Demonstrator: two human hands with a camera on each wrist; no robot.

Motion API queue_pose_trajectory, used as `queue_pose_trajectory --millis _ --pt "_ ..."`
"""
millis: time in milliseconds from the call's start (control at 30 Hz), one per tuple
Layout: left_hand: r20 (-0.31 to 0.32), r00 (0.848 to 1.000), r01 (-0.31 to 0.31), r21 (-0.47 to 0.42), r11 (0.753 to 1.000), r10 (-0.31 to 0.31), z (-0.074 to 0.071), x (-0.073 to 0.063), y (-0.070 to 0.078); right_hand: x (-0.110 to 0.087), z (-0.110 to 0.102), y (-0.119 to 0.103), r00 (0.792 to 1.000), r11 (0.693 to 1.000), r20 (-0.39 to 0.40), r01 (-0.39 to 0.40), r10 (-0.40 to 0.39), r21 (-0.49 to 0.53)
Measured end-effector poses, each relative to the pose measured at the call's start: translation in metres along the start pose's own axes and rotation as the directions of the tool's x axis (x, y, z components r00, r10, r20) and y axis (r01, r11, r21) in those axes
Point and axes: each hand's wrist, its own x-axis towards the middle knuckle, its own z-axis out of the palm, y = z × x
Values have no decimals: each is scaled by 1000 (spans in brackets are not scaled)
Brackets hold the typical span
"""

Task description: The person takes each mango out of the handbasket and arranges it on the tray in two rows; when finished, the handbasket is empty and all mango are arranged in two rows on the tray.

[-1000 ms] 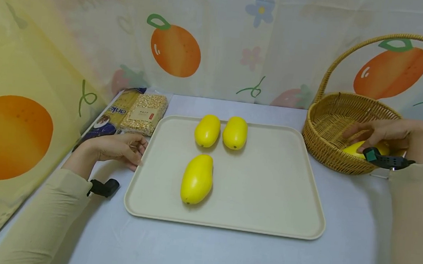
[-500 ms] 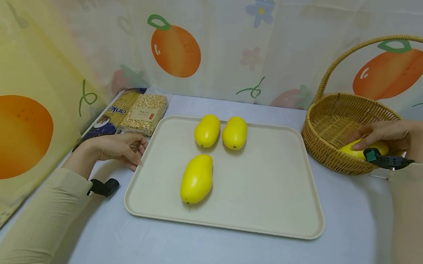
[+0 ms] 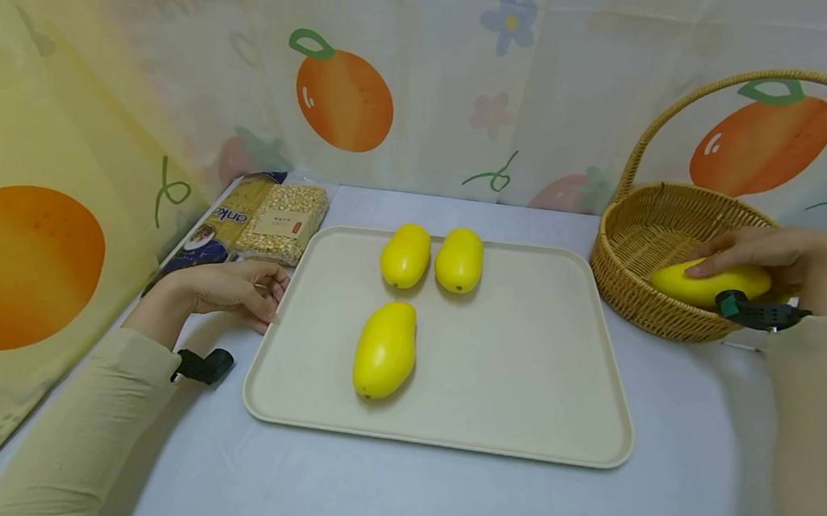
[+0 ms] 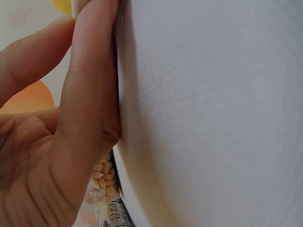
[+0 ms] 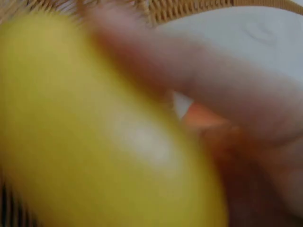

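Note:
In the basket [image 3: 611, 286] at the right, my right hand [image 3: 771, 252] grips a smooth yellow mango [image 3: 706, 286], thumb along its near side. The right wrist view shows this mango large and blurred, with a finger [image 5: 208, 71] against it. My left hand [image 3: 232, 288] pinches the left rim of the beige tray [image 3: 514, 363], its fingers low by the white cloth in the left wrist view. On the tray lie two mangoes side by side at the back, the left mango [image 3: 405, 256] and the right mango [image 3: 460, 260], and a longer mango [image 3: 386, 351] in front.
A clear bag of corn kernels [image 3: 283, 223] and a gold and blue packet [image 3: 223, 223] lie behind my left hand. The basket's tall handle [image 3: 641, 142] arches over its opening. A fruit-print curtain [image 3: 434, 89] hangs along the back of the table [image 3: 424, 494].
My right hand has closed round the mango in the basket and raised it, so more of it shows above the rim. The left hand, tray and other mangoes have stayed put.

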Motion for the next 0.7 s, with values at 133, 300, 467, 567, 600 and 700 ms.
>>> queue_pose_trajectory --millis 133,300,467,567,600,700 --pt "1 1000 2 -4 1000 -2 0 0 0 -7 -7 -7 989 987 -95 102 -115 -127" --pt "-2 1000 3 0 1000 -3 0 -2 1 -15 -12 -25 958 969 -183 197 -222 -148" --pt "-1 1000 1 7 1000 -1 -1 -2 1 -20 -12 -43 933 954 -208 275 -295 -122" --pt "-5 1000 3 9 1000 -3 -1 -1 1 -22 -9 -53 925 944 -192 316 -329 -92" --pt "-7 1000 6 10 1000 -6 -1 -1 0 -23 -7 -56 923 941 -184 327 -337 -82" --pt "-9 1000 9 12 1000 -9 0 0 0 -26 2 -66 910 928 -181 367 -373 -67"
